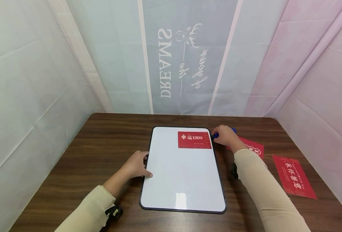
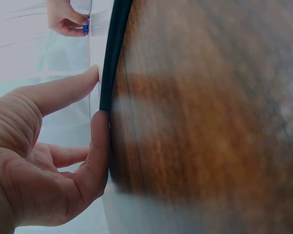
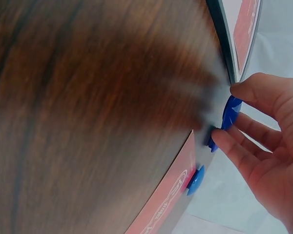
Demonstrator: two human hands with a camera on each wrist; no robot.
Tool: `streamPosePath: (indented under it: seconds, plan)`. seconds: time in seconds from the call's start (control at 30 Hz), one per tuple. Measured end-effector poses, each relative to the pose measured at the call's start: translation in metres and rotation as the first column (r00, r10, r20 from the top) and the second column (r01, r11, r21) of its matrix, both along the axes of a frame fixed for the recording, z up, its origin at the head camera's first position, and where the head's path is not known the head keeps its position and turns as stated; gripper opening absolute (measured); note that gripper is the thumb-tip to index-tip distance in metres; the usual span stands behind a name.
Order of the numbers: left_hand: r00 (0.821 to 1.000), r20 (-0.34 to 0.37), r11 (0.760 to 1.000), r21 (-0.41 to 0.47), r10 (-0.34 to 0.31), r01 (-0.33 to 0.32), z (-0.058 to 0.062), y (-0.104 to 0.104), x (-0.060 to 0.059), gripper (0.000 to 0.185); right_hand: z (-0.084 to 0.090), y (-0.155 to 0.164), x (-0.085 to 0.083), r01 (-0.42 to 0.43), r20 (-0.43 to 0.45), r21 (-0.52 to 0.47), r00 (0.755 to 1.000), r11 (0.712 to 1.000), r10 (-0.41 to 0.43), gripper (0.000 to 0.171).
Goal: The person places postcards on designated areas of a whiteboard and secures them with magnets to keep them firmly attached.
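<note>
A whiteboard [image 1: 182,180] with a dark frame lies on the wooden table. Its left edge is held by my left hand [image 1: 134,165], thumb on the white face and fingers along the frame. My right hand [image 1: 225,136] is by the board's upper right edge. Between thumb and fingertips it pinches a small blue plastic piece [image 3: 230,113] with a curved top, partly covered by the fingers. On the board's upper right corner lies a red card [image 1: 194,145] with white lettering, its right side near the frame.
Another blue piece [image 3: 196,181] sits on the table behind the right hand, beside a second red card [image 3: 166,200]. A third red card [image 1: 294,177] lies farther right. Fabric curtains [image 1: 124,64] enclose the table at the back and sides.
</note>
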State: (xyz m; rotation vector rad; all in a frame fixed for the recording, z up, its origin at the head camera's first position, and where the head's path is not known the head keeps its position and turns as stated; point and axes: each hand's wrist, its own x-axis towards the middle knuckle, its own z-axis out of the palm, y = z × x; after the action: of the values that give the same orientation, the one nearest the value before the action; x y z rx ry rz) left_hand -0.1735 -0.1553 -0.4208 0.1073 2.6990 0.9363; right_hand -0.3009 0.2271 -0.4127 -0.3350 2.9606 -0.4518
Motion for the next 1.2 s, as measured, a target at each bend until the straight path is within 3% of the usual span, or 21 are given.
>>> streamPosePath:
  seconds: [0.4,0.83,1.2]
  plan:
    - [1.000,0.001,1.000,0.013,-0.001,0.001,0.000,0.001,0.000,0.093,0.008,-0.002,0.005,-0.012,0.003,0.017,1.000,1.000,0.012,0.037]
    - [1.000,0.004,1.000,0.020,0.011,-0.011,0.001,0.002,0.002,0.093,0.015,-0.011,0.003,-0.075,-0.054,0.038,0.996,0.996,0.077,0.034]
    - [1.000,0.007,0.999,0.027,0.021,-0.021,0.001,0.007,0.002,0.093,0.020,-0.016,0.001,-0.096,-0.052,0.011,0.994,0.995,0.096,0.036]
